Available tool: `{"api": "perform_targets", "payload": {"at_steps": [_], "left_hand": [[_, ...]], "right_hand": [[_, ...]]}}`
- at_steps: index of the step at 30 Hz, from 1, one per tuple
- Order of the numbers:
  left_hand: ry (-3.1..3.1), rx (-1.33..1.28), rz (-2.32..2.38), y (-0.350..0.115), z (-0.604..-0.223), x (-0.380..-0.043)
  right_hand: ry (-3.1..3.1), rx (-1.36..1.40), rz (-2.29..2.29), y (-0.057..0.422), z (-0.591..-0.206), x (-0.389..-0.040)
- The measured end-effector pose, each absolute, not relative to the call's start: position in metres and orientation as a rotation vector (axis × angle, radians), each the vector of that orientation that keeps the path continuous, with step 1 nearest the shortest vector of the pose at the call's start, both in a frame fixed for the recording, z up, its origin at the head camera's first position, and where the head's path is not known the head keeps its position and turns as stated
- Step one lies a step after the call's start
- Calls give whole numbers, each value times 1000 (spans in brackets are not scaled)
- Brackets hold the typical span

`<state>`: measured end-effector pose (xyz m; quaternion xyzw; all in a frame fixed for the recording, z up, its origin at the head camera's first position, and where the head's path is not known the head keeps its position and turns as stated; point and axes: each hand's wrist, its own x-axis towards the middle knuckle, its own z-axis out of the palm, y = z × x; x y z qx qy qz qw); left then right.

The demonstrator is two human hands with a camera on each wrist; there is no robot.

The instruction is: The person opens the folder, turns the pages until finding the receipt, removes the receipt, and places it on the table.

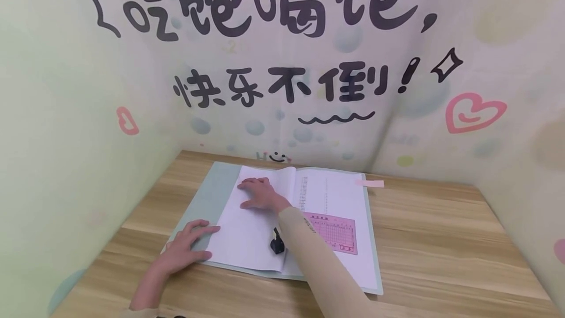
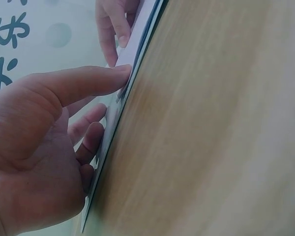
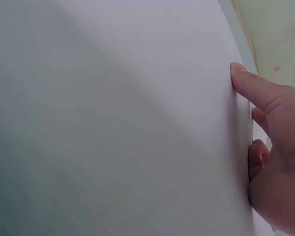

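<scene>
A pale blue-green folder [image 1: 211,191] lies spread on the wooden table, with white sheets [image 1: 243,237] inside. My right hand [image 1: 261,195] rests on the upper part of the blank left-hand page, fingers spread and slightly bent. At the lower left, my left hand [image 1: 187,245] rests across the folder's cover and the page's edge. Its thumb [image 2: 101,81] lies along the sheet's lower edge in the left wrist view. On the right-hand page there is small printed text and a pink form with a grid [image 1: 340,234], partly covered by my right sleeve [image 1: 326,264].
A small black device [image 1: 277,245] sits beside my right wrist. A pink tab [image 1: 374,183] sticks out past the folder's right edge. Bare wood tabletop [image 1: 441,239] extends to the right. Behind stands a wall cloth [image 1: 273,131] with large black lettering.
</scene>
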<state>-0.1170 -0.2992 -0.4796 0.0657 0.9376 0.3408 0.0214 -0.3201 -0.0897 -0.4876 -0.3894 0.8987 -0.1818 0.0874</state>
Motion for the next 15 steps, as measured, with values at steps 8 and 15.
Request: {"api": "perform_targets", "payload": {"at_steps": [8, 15], "left_hand": [[2896, 199, 1099, -298, -480, -116], [2901, 206, 1081, -297, -478, -115]], "right_hand": [[2691, -1126, -548, -89, -491, -320], [2681, -1158, -675, -84, -484, -314]]}}
